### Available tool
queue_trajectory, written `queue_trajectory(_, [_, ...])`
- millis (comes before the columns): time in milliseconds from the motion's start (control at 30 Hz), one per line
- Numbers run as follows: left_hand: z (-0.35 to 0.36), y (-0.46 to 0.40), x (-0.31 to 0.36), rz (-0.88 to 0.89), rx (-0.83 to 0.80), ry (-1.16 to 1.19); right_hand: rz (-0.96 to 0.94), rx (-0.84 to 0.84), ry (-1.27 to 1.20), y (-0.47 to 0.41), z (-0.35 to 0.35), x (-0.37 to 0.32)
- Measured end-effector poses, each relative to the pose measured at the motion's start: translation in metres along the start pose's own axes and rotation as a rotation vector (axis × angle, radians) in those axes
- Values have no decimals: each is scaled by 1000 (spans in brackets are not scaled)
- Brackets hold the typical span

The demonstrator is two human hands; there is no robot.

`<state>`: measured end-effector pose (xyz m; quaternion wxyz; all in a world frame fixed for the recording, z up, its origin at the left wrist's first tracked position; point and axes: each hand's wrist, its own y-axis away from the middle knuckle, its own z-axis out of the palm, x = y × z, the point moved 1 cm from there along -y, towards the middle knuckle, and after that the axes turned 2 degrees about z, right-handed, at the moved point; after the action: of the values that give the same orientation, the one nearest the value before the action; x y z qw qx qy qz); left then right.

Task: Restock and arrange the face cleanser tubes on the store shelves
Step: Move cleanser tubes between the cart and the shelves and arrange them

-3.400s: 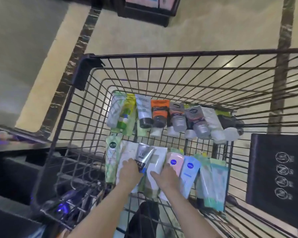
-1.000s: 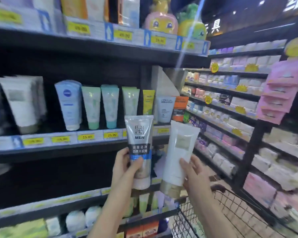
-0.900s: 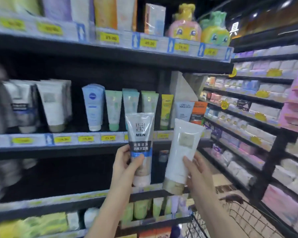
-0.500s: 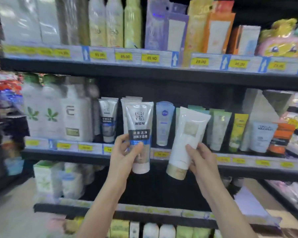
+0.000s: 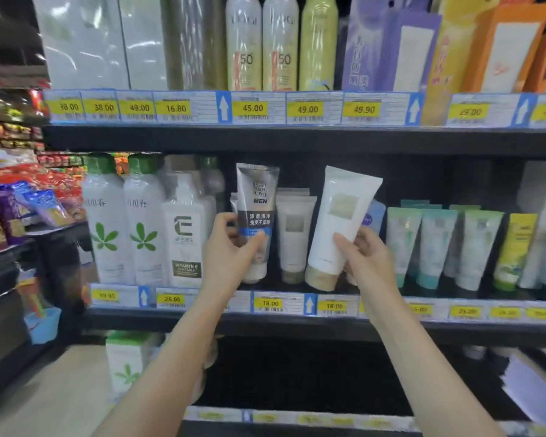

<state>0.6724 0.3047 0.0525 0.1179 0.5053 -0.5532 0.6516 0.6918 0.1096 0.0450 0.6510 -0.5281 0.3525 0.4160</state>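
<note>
The left hand (image 5: 230,247) grips the grey MEN tube (image 5: 256,216), cap down, above the 18.00 tag (image 5: 269,303). Just right of that tag, the right hand (image 5: 364,257) pinches a white tube (image 5: 339,222), tilted right, cap down, in front of the shelved white tubes (image 5: 293,234).

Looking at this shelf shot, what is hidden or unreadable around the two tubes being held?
Head view only:
- Grey MEN tube: its lower label is covered by the left hand.
- White tube with tan cap: its label is a pale blur.
- Dark tube behind the grey one: mostly hidden by it.
- Yellow price tags on the right: blurred.
- Blue tube: mostly hidden by the white tube and right hand.
</note>
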Motion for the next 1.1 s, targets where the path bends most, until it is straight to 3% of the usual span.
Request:
queue_trajectory(433, [0, -2, -32, -43, -85, -461, -16, -56, 289, -17, 26, 26])
queue_trajectory(1100, [-2, 0, -40, -40, -188, -518, 46, -205, 602, -22, 38, 38])
